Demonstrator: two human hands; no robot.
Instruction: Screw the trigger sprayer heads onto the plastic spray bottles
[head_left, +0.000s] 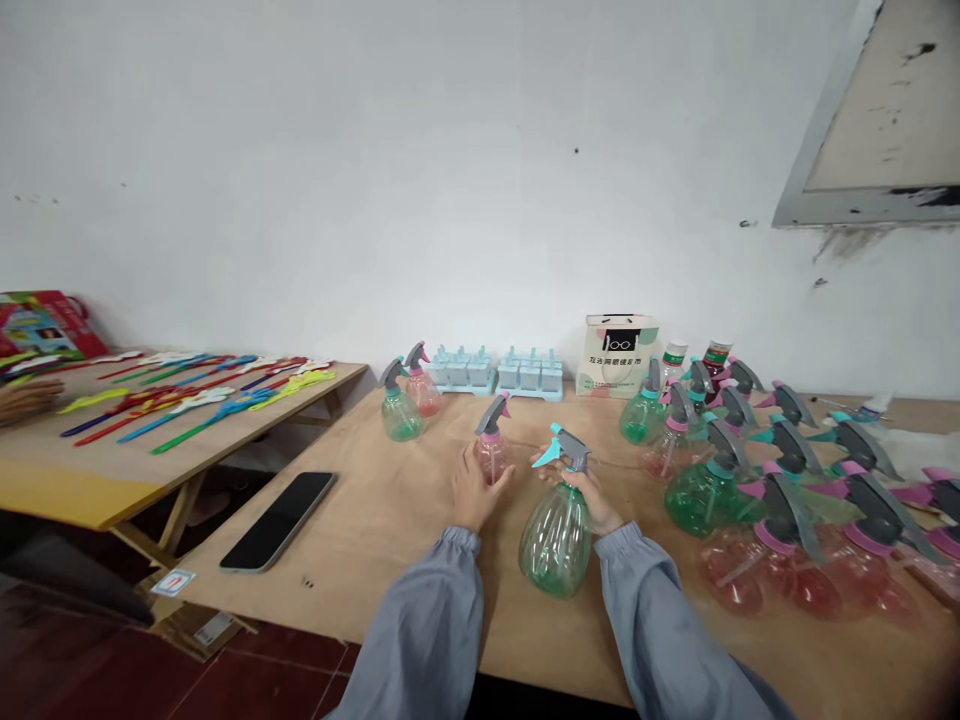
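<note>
My left hand (474, 492) is closed round the body of a pink spray bottle (492, 455) with a grey and pink trigger head. My right hand (596, 500) grips the neck of a green spray bottle (555, 545), whose grey and turquoise head points left. This bottle is slightly tilted, near the front of the wooden table (390, 530), with a little green liquid low inside. Part of my right hand is hidden behind it. Further back on the left, another green spray bottle (402, 412) and a second pink spray bottle (424, 390) stand side by side.
Several spray bottles (712, 495) crowd the right side. Along the wall are pale blue ice-pop moulds (529, 375) and a paper bag (616, 365). A phone (281, 520) lies at the left. Beyond, another table holds colourful strips (195, 405) and another person's hand (30, 400).
</note>
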